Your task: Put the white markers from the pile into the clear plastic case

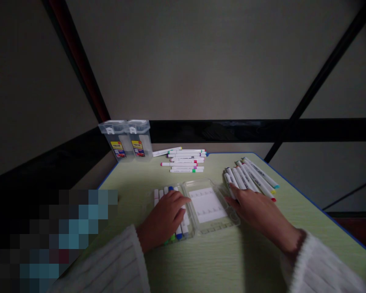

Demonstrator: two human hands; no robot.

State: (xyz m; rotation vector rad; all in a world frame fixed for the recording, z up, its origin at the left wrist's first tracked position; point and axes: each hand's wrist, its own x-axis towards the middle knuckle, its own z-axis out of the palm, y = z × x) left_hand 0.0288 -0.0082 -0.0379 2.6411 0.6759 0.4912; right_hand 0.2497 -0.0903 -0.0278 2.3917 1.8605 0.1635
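My left hand [167, 213] lies over the left half of an open clear plastic marker case [212, 229], its fingers apart on a row of white markers [178, 230] with blue, green and grey ends. It hides the middle of that row. On the right, my right hand [256, 205] reaches to the near left end of a slanted row of white markers [251, 175]. Its index fingertip touches the leftmost marker [228, 180], and the thumb is spread to the left beside the case's lid. The other right fingers are partly hidden.
Two clear lidded boxes [117, 140] with yellow labels stand at the back left. More white markers [186, 159] with coloured ends lie loosely at the back middle. A white printed sheet [208, 205] lies in the case's lid. The green table [195, 260] has a blue edge near a wall.
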